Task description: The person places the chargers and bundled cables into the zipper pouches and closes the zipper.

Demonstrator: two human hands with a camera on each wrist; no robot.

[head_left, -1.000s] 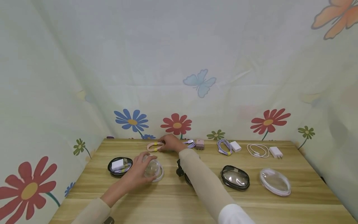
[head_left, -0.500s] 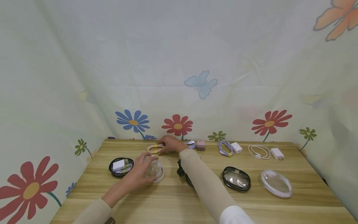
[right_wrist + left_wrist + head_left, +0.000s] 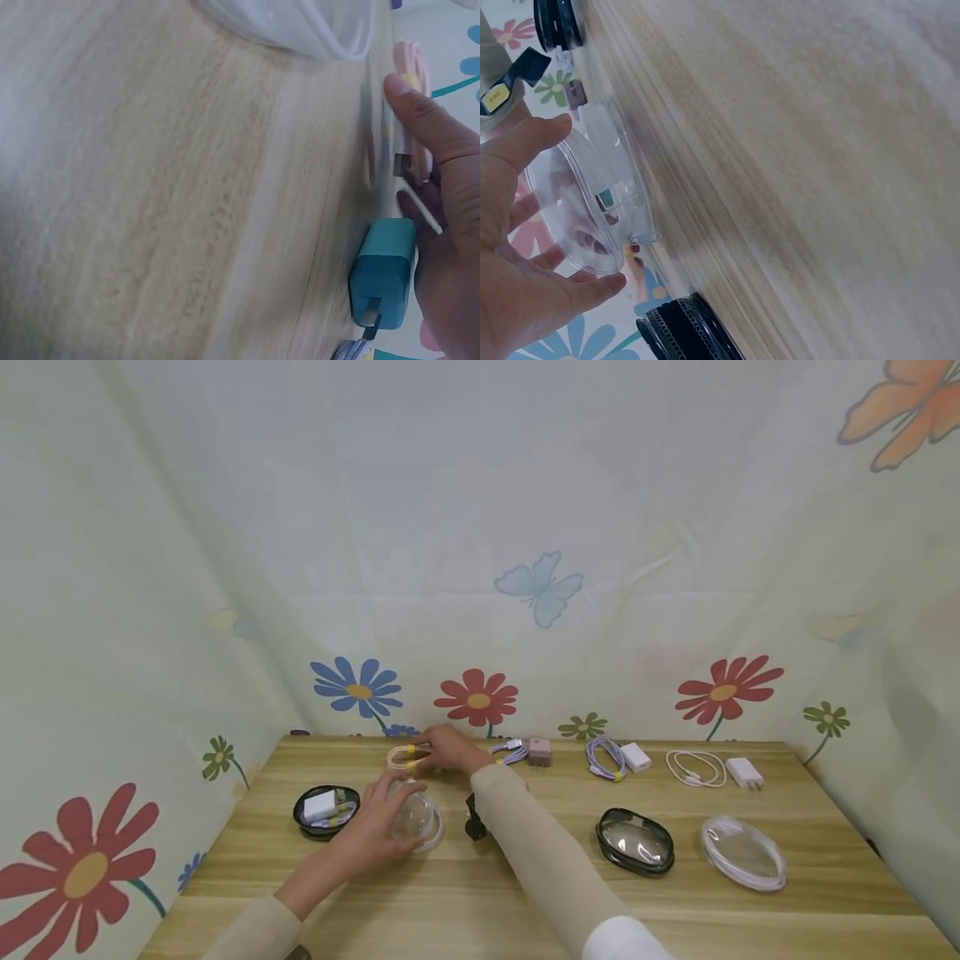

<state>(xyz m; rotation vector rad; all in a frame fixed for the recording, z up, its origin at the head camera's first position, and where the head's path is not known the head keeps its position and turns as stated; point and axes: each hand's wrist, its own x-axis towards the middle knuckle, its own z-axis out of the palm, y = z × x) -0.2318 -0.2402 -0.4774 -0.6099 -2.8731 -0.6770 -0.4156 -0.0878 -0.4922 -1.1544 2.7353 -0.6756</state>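
Left grip (image 3: pixel 377 825) holds a clear, seemingly open case (image 3: pixel 585 196)

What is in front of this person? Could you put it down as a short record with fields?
Left hand: grips an opened clear case
Right hand: pinches a coiled pink cable
Beside right hand: teal charger
Table, left: black case holding a white charger
Table, right: second black case, white-rimmed case
Surface: wood-grain table
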